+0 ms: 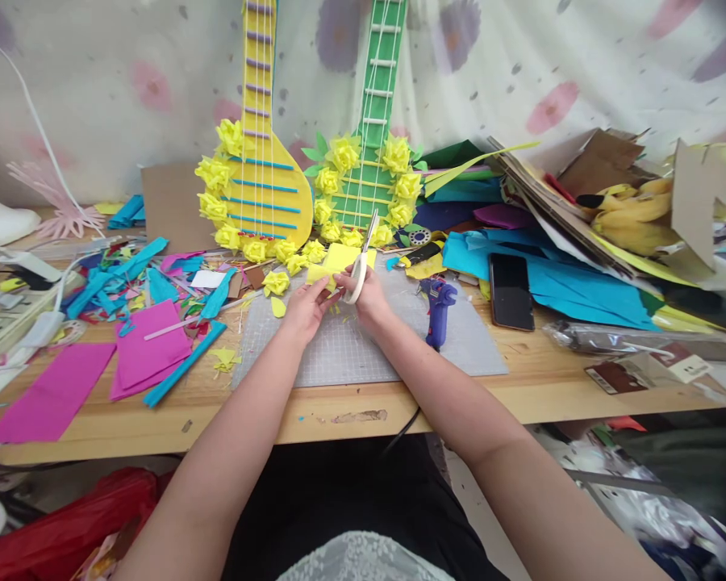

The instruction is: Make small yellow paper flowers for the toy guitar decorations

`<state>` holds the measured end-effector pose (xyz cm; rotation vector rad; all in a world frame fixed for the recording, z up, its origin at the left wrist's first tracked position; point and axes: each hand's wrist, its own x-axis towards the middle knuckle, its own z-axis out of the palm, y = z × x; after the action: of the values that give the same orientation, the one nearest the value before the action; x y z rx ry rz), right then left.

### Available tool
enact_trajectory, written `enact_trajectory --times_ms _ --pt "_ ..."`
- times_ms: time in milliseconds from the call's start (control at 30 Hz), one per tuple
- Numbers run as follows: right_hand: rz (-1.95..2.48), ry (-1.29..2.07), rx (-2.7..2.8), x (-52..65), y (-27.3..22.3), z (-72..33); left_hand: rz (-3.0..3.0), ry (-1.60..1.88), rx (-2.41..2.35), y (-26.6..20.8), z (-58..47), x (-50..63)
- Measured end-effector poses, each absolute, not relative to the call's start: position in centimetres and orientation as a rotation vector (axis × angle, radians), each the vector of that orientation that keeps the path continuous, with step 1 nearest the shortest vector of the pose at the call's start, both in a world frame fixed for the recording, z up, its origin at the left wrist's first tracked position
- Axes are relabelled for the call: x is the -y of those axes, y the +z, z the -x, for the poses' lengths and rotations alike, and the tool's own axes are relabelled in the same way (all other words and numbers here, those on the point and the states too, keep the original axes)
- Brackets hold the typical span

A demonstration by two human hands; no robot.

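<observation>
Above the grey cutting mat (363, 355), my left hand (307, 308) pinches a small piece of yellow paper (322, 274). My right hand (368, 297) is closed around the white handles of a pair of scissors (361, 266), whose blades point up and away from me. Its fingertips are close to the yellow piece, and whether they touch it I cannot tell. Behind the hands lies a brighter yellow sheet (342, 255). Several yellow paper flowers (276, 282) sit to the left of it, with a loose yellow petal (277, 307) nearby.
A yellow paper lute (269, 186) and a green one (366, 181) lean upright at the back. Right of my hands are a blue glue gun (439, 311), a phone (511, 290) and blue paper (581, 282). Magenta sheets (151, 343) and scraps lie left.
</observation>
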<state>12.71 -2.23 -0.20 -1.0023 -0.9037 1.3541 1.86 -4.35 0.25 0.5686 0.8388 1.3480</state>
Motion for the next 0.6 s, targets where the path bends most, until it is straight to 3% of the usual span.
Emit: enact_trajectory --times_ms 600 --pt "0.988 1.394 0.792 2.2 -0.5 -12.1 -0.531 1.533 -0.979 -0.1 -3.4 3.9"
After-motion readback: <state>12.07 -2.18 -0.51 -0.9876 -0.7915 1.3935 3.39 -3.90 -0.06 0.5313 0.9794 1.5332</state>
